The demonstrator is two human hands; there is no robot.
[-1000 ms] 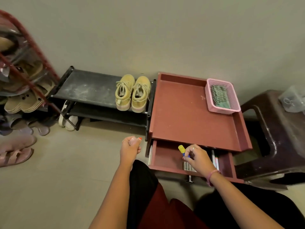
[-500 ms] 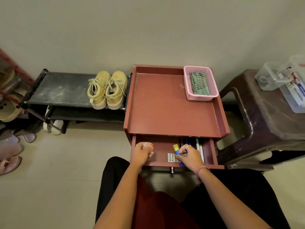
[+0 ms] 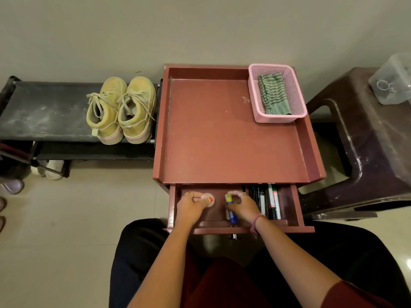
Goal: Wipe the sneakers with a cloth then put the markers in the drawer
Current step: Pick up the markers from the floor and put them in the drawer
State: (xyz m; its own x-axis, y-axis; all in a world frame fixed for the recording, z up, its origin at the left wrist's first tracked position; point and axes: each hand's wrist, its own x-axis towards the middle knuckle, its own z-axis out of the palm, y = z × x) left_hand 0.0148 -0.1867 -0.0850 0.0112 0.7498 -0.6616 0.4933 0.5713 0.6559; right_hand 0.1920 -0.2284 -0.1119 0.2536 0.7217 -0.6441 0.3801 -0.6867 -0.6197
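In the open drawer (image 3: 295, 205), the right hand (image 3: 243, 206) gripped a blue marker (image 3: 231, 210); the left hand (image 3: 192, 204) pinched a small clear object (image 3: 208, 199).

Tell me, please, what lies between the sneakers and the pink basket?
In the head view, only bare red tabletop separates the sneakers from the pink basket.

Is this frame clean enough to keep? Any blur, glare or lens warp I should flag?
Head view: wide-angle warp bows the shoe rack and stool at the edges; soft, even light; a small glare patch on the floor tiles at lower right; right hand slightly motion-smeared at the fingertips; markers and sneakers stay legible.
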